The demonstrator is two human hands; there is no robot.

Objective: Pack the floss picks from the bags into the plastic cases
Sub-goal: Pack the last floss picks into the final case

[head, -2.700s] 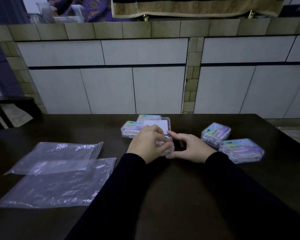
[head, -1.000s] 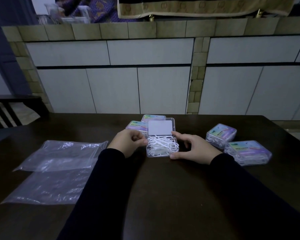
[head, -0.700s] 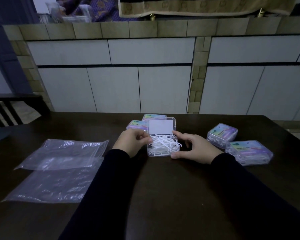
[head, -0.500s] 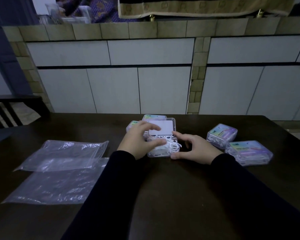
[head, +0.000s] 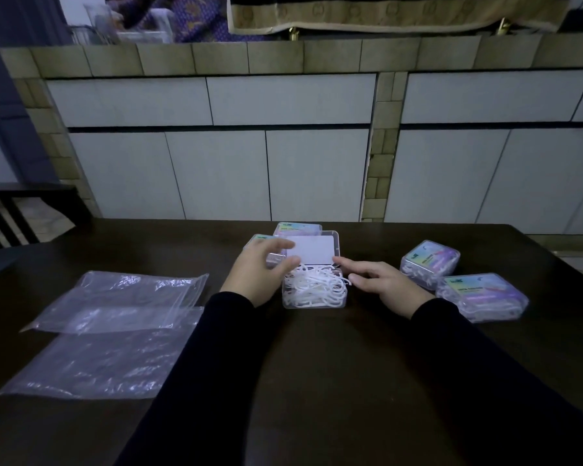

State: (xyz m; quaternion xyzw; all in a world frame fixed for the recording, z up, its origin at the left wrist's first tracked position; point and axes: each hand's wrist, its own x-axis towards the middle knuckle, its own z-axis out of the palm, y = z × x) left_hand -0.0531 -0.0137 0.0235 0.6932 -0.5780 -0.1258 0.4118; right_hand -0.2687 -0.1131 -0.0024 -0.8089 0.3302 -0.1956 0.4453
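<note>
A clear plastic case (head: 313, 299) stands open at the middle of the dark table (head: 317, 364), heaped with white floss picks (head: 312, 285). Some picks stick out over its right rim. Its lid (head: 313, 250) stands upright at the back. My left hand (head: 260, 274) is at the case's left side and pinches the lid's left edge between index finger and thumb. My right hand (head: 381, 282) lies at the right side, with its stretched index finger at the lid's lower right corner and its thumb by the right wall.
Two flat, empty clear zip bags (head: 122, 297) (head: 95, 361) lie at the left. Two closed filled cases (head: 297, 228) (head: 258, 239) sit just behind the open one, and two more (head: 429, 262) (head: 482, 295) lie at the right. A dark chair (head: 11, 210) stands far left.
My left hand went from the case's left side onto the picks, then lifted back to the lid's left edge. My right hand stayed at the right side.
</note>
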